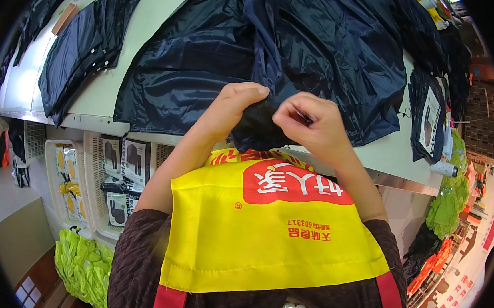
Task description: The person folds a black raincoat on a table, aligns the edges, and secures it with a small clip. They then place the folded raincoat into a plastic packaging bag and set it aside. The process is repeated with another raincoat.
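A large spread of thin, shiny navy fabric point(334, 51) lies over the table in front of me, creased, with a gathered ridge running away from my hands. At its near edge, a dark bunched part point(263, 123) hangs between my hands over the table edge. My left hand point(236, 107) is closed at the left side of this bunch, thumb laid along the fingers, with the fabric at its fingertips. Close by on the right, my right hand point(312, 124) is curled into a pinch. Whatever is in its fingers is too small or hidden to name.
Folded dark pieces point(91, 51) are stacked on the left of the table, beside a brown block point(65, 19). A printed package point(431, 121) and a small white cylinder point(444, 169) sit at the right edge. Crates point(88, 186) of packages and yellow-green bundles point(81, 265) stand below left.
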A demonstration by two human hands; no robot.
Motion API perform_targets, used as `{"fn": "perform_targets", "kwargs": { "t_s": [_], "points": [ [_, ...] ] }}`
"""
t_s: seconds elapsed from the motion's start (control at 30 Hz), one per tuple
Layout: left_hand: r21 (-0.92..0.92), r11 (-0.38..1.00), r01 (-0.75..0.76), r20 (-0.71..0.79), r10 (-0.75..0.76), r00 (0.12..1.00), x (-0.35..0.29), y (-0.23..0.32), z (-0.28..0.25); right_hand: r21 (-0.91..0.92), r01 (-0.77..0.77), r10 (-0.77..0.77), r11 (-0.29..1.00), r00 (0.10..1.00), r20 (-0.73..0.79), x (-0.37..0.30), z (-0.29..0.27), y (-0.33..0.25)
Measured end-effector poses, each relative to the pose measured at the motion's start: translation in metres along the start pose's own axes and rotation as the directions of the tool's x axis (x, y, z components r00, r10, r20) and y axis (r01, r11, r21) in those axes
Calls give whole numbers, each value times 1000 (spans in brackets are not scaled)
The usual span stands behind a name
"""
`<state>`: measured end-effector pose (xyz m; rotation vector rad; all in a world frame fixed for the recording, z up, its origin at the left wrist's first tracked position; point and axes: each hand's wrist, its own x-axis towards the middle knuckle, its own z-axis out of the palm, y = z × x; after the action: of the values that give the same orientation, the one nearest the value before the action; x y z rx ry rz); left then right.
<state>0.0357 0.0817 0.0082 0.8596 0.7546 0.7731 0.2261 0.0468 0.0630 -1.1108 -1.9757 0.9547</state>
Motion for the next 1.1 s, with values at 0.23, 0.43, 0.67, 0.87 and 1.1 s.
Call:
{"fn": "perform_targets", "kwargs": {
  "t_s": [0.23,0.43,0.67,0.87,1.1],
  "points": [
    [-115,991,73,43,-69,997,-1,7,-2,-144,0,-5,990,999,-32,-1,-45,20],
    [-75,992,101,-7,-102,995,-4,9,3,-479,182,-117,859,980,161,9,-49,16],
    [-55,993,106,55,-103,993,-2,6,2,-492,304,-208,816,948,242,19,-44,19],
    [-47,990,136,40,-134,990,-1,3,4,-501,333,-222,799,937,268,21,-43,21],
    [-125,984,124,25,-122,992,2,-2,4,-268,403,-358,875,911,204,23,-46,37]
  ]
}}
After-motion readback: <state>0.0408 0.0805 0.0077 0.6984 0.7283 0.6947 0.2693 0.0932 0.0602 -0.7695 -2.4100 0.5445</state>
